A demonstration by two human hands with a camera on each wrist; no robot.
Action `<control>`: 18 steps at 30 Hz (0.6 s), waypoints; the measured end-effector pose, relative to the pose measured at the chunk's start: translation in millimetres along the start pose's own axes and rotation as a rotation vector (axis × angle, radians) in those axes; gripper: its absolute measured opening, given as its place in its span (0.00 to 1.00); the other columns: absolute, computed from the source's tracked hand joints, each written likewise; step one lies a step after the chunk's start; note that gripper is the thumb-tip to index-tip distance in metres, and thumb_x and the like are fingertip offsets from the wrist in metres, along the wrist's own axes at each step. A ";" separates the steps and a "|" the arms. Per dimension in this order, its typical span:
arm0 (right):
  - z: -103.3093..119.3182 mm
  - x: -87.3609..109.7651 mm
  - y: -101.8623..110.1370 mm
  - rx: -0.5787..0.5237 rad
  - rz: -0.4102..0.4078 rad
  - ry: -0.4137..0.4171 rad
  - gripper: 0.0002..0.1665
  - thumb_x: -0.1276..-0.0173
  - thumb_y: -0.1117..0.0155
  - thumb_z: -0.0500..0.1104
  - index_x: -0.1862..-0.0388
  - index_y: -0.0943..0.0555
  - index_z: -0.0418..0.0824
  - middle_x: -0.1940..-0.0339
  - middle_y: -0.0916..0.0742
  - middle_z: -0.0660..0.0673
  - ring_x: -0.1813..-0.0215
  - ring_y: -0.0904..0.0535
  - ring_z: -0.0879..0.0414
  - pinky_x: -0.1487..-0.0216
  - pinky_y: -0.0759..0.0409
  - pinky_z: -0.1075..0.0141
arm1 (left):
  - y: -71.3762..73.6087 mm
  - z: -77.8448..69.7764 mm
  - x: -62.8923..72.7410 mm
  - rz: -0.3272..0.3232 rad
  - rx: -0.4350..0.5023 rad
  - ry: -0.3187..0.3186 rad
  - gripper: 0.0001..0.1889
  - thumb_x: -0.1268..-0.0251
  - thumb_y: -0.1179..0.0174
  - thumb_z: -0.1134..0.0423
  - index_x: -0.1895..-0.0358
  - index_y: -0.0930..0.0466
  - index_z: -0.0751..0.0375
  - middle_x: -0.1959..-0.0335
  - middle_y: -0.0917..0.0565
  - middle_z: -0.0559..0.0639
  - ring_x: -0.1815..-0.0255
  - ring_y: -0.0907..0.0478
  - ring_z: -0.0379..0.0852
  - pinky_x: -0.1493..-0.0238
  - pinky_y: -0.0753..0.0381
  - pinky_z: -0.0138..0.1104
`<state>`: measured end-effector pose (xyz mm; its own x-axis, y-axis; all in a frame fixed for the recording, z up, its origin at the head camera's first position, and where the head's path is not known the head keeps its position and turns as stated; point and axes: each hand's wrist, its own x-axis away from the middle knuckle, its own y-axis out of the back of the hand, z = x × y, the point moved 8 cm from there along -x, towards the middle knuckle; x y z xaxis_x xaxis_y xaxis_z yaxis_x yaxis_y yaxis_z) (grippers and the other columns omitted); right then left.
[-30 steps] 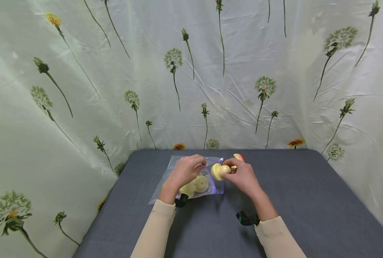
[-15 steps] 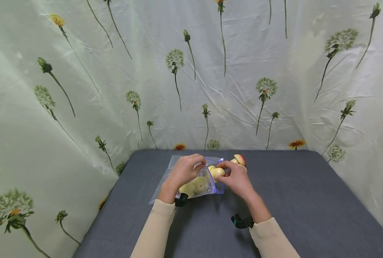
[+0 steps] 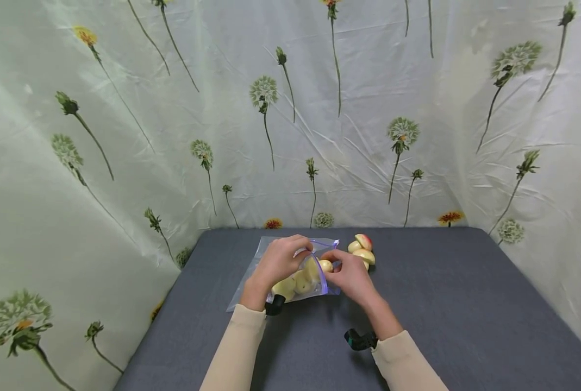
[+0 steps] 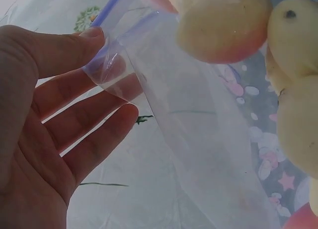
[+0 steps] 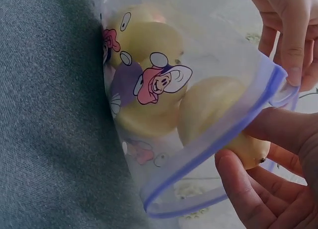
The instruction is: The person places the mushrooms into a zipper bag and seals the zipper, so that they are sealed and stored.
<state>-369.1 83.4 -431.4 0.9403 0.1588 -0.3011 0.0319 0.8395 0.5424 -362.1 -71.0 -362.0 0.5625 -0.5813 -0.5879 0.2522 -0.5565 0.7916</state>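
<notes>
Left hand (image 3: 281,259) pinches rim of clear bag (image 5: 198,159) in narrow grip; right hand (image 3: 349,272) curls round pale yellow fruit (image 3: 326,265), partly inside bag mouth. Loose pieces (image 3: 363,256) on worktop (image 3: 447,304), right of bag.

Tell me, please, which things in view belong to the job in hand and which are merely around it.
Job: clear bag, pinched by the left hand; fruit in the right hand; bagged fruit; probably the stacked fruit beside the bag.
Surroundings: dark table; flower-print curtain; black wrist gear.
</notes>
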 end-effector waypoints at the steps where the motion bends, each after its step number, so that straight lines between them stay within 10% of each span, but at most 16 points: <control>1: -0.2 -0.3 -0.8 -0.004 0.002 0.001 0.14 0.41 0.21 0.42 0.55 0.13 0.50 0.59 0.12 0.54 0.70 0.20 0.58 0.67 0.21 0.63 | 0.2 -0.4 0.0 0.000 0.001 -0.001 0.05 0.33 0.32 0.67 0.60 0.15 0.52 0.60 0.14 0.42 0.67 0.19 0.38 0.65 0.20 0.33; 18: -3.7 -4.2 -12.7 -0.067 0.021 -0.047 0.17 0.40 0.21 0.42 0.52 0.14 0.50 0.54 0.12 0.52 0.67 0.17 0.61 0.65 0.19 0.63 | 1.0 1.3 1.7 -0.010 0.014 0.011 0.03 0.33 0.32 0.67 0.60 0.14 0.55 0.60 0.14 0.42 0.67 0.18 0.39 0.65 0.20 0.34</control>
<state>-374.7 74.0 -439.8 0.9553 0.1537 -0.2524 -0.0094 0.8696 0.4937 -361.9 -73.3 -362.4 0.5683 -0.5691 -0.5942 0.2473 -0.5707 0.7830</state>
